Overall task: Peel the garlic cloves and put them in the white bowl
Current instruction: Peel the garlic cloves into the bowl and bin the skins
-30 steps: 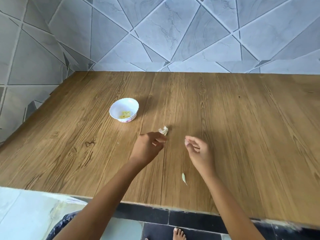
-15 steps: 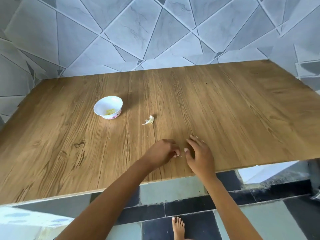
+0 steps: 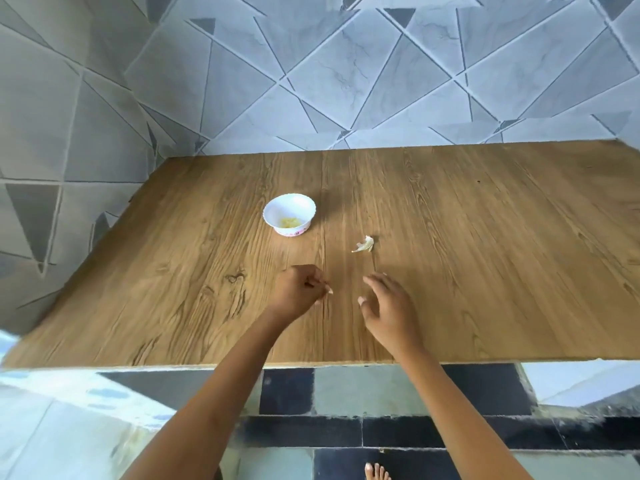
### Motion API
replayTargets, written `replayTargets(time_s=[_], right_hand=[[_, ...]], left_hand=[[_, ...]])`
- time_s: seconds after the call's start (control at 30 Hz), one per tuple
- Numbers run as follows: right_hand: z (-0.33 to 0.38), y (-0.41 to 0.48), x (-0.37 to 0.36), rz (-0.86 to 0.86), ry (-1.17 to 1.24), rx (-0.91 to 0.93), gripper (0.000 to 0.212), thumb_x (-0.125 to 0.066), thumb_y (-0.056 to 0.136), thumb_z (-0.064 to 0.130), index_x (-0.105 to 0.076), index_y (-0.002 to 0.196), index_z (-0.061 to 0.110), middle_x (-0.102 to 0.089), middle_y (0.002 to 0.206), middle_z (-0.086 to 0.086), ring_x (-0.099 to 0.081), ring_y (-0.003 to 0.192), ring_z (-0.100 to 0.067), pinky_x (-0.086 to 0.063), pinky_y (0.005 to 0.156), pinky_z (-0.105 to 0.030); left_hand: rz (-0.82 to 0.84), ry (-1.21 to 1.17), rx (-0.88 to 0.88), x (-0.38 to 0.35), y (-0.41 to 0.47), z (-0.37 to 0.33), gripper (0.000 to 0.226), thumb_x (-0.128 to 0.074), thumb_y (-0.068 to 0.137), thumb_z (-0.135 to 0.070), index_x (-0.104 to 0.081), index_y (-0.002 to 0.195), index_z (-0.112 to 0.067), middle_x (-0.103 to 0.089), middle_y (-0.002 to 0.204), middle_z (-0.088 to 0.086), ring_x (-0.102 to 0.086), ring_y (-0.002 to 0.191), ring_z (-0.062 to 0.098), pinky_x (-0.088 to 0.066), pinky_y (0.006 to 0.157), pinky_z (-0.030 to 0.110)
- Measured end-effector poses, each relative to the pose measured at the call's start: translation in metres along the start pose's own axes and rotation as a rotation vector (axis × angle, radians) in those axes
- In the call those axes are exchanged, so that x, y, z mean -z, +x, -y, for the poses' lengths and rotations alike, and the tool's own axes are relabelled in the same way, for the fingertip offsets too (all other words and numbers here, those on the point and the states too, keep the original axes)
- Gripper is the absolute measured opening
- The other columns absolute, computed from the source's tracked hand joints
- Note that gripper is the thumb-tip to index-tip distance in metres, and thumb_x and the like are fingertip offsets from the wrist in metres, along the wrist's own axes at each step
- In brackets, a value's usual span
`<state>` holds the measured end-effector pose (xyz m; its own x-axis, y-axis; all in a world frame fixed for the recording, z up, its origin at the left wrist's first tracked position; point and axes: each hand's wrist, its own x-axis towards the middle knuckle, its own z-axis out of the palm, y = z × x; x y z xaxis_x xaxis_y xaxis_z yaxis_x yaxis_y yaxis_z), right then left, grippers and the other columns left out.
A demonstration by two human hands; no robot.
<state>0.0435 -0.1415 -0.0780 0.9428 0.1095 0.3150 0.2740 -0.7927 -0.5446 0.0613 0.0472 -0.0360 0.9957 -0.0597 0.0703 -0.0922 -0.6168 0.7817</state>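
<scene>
The white bowl point(image 3: 295, 205) stands on the wooden table point(image 3: 485, 258) and holds a few pale yellow peeled cloves point(image 3: 290, 222). To its right lies a whitish piece of garlic with papery skin point(image 3: 364, 244). My left hand point(image 3: 300, 289) hovers in front of the bowl, its fingers curled and its thumb and fingertips pinched together on a tiny scrap of peel that barely shows. My right hand point(image 3: 385, 304) is beside it, just below the garlic piece, with relaxed spread fingers that hold nothing.
Grey patterned tiled walls close the table at the back and left. The table's near edge point(image 3: 346, 364) runs just behind my wrists. Below it are dark and pale floor tiles and a bare foot point(image 3: 377, 472).
Both hands pulled back to the loose peel scrap near the table's front edge, the left hand pinched it up, and the hands have now moved apart. The garlic piece stayed on the table.
</scene>
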Motion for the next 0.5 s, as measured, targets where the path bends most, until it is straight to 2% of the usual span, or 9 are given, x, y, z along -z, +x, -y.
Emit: replayTargets(time_s=[0.1, 0.23, 0.37, 0.5], right_hand=[[0.007, 0.005, -0.016, 0.04, -0.093, 0.028, 0.042, -0.065, 0.085, 0.017, -0.06, 0.123, 0.001, -0.057, 0.131, -0.019, -0.051, 0.124, -0.036, -0.039, 0.103, -0.048], [0.005, 0.002, -0.026, 0.058, -0.142, 0.056, 0.044, -0.046, 0.092, 0.025, -0.058, 0.125, -0.001, -0.051, 0.136, -0.021, -0.046, 0.129, -0.037, -0.027, 0.108, -0.048], [0.0, 0.003, -0.029, 0.021, -0.158, 0.076, 0.043, -0.049, 0.087, 0.025, -0.063, 0.119, 0.001, -0.056, 0.132, -0.02, -0.051, 0.124, -0.036, -0.029, 0.105, -0.05], [-0.002, 0.003, -0.031, 0.001, -0.18, 0.09, 0.046, -0.042, 0.09, 0.031, -0.064, 0.119, 0.003, -0.057, 0.131, -0.018, -0.052, 0.124, -0.034, -0.037, 0.104, -0.051]], left_hand=[[0.024, 0.08, -0.016, 0.003, -0.008, -0.002, 0.009, -0.067, 0.075, 0.004, -0.072, 0.076, -0.004, -0.071, 0.071, 0.004, -0.067, 0.063, 0.015, -0.058, 0.068, 0.035], [0.015, 0.216, -0.061, -0.007, -0.019, 0.001, 0.013, -0.067, 0.077, 0.001, -0.074, 0.077, -0.009, -0.072, 0.077, 0.001, -0.067, 0.068, 0.013, -0.056, 0.07, 0.033], [-0.037, 0.406, -0.085, -0.012, -0.022, 0.005, 0.008, -0.065, 0.082, -0.011, -0.072, 0.082, -0.015, -0.072, 0.082, 0.002, -0.067, 0.075, 0.022, -0.055, 0.068, 0.036], [-0.001, 0.702, -0.178, -0.02, -0.025, -0.002, 0.018, -0.049, 0.09, -0.004, -0.064, 0.091, -0.012, -0.066, 0.087, 0.005, -0.065, 0.072, 0.026, -0.054, 0.062, 0.035]])
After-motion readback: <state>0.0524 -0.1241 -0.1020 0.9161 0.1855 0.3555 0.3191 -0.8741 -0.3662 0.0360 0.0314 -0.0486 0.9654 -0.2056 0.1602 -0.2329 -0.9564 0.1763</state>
